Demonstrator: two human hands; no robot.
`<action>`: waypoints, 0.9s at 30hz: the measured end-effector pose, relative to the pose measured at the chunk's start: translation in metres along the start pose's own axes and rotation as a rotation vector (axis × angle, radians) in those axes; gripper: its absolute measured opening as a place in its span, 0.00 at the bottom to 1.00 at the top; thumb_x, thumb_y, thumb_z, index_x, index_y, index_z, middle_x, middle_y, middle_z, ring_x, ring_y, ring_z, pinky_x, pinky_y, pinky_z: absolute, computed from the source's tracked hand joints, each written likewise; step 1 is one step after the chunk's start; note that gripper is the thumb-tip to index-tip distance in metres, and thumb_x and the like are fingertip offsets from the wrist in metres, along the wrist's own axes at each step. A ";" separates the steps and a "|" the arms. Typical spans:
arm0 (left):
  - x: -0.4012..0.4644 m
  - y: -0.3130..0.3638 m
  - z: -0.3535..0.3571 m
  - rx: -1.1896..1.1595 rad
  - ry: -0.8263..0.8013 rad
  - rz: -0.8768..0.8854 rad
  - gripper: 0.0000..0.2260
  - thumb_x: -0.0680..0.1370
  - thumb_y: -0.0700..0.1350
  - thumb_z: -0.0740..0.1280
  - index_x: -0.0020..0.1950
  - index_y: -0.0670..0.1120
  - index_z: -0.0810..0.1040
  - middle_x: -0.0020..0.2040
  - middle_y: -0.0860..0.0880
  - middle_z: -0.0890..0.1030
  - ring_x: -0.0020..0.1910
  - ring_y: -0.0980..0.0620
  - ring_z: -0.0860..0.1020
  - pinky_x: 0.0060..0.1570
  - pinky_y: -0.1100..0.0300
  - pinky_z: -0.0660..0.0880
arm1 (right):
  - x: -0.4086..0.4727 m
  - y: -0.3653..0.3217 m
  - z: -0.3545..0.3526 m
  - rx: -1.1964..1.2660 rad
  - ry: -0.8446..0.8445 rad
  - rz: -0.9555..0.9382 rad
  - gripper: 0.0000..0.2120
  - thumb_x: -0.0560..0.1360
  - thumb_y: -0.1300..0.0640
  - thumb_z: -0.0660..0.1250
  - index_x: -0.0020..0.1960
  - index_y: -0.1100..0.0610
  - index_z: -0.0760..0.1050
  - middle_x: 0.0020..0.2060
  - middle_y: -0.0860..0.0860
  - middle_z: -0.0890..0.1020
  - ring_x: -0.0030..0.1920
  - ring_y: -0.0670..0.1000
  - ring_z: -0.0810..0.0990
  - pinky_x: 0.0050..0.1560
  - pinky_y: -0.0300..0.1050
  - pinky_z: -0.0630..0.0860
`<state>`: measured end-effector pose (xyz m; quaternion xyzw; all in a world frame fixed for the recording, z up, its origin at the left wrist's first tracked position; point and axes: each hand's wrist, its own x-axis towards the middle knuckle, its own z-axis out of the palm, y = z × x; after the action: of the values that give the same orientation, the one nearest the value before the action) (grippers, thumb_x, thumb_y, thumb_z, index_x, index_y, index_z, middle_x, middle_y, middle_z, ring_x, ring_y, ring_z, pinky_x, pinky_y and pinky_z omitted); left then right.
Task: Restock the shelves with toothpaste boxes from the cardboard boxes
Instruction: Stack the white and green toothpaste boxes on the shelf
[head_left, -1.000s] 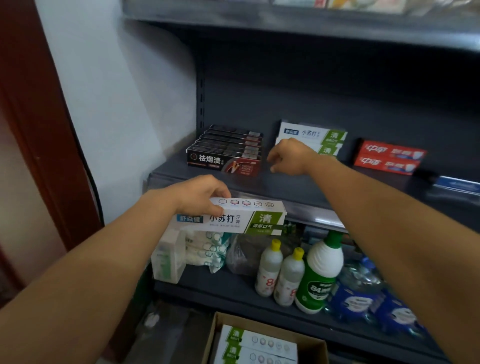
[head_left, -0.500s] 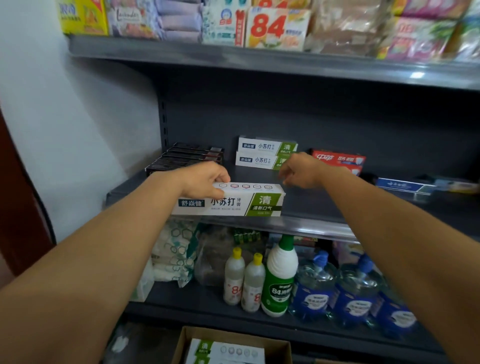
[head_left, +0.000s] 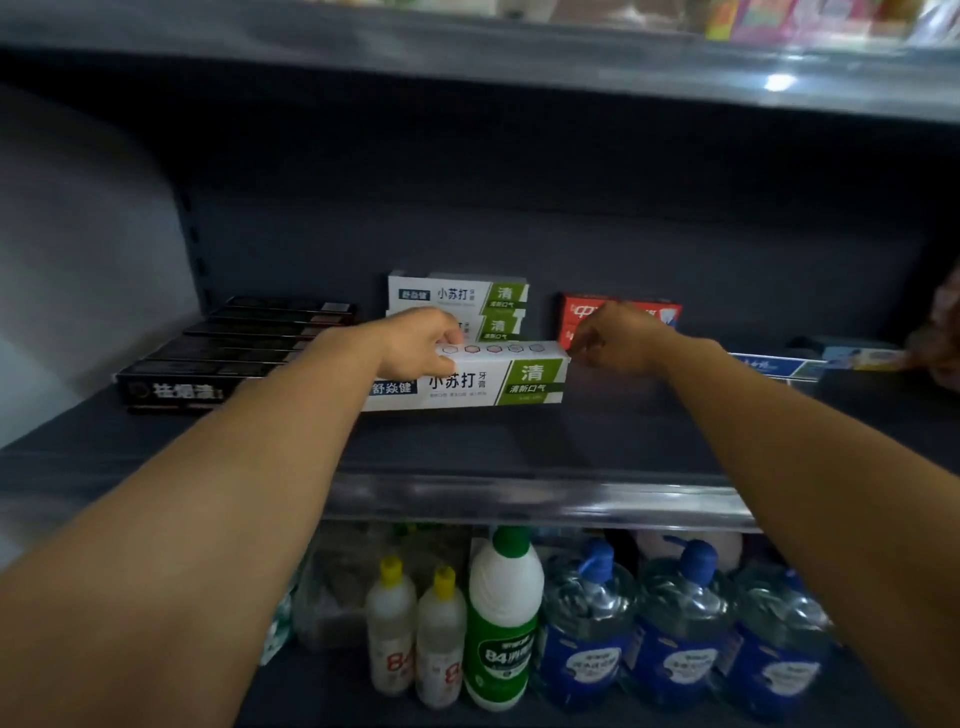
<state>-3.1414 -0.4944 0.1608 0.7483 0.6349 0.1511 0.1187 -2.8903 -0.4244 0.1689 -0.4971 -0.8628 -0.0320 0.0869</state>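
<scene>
With our left hand (head_left: 415, 340) gripping the white-and-green cardboard toothpaste box (head_left: 467, 379), its long axis runs 9-to-3. Our right hand (head_left: 610, 338), fingers curled, touches its 3 o'clock end; the matching stack (head_left: 457, 301) sits at 12.

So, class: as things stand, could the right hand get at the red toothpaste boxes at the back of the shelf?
Probably yes. The right hand sits just in front of the red toothpaste boxes, with nothing visible between them. It seems to touch the end of the white-and-green box, so it would let go first.
</scene>
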 end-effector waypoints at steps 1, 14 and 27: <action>0.011 -0.003 0.005 0.008 -0.004 -0.009 0.20 0.78 0.41 0.67 0.69 0.43 0.71 0.68 0.46 0.73 0.65 0.47 0.73 0.68 0.50 0.69 | 0.004 0.007 0.004 -0.008 -0.001 0.009 0.14 0.77 0.61 0.66 0.61 0.55 0.79 0.59 0.52 0.80 0.59 0.54 0.76 0.53 0.42 0.69; 0.101 -0.053 0.031 0.065 0.042 -0.052 0.18 0.79 0.41 0.65 0.69 0.45 0.71 0.67 0.45 0.72 0.65 0.45 0.71 0.63 0.56 0.68 | 0.063 0.051 0.055 0.030 0.073 0.011 0.12 0.75 0.62 0.66 0.57 0.57 0.82 0.58 0.53 0.82 0.60 0.54 0.77 0.60 0.44 0.72; 0.151 -0.093 0.043 0.246 0.240 0.088 0.16 0.80 0.39 0.62 0.68 0.42 0.75 0.64 0.42 0.71 0.66 0.43 0.68 0.68 0.52 0.63 | 0.111 0.045 0.079 0.071 0.073 -0.011 0.09 0.74 0.61 0.69 0.54 0.57 0.83 0.52 0.52 0.84 0.55 0.53 0.80 0.58 0.47 0.75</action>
<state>-3.1873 -0.3291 0.0980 0.7608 0.6248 0.1659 -0.0571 -2.9153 -0.2959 0.1096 -0.4876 -0.8622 -0.0200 0.1358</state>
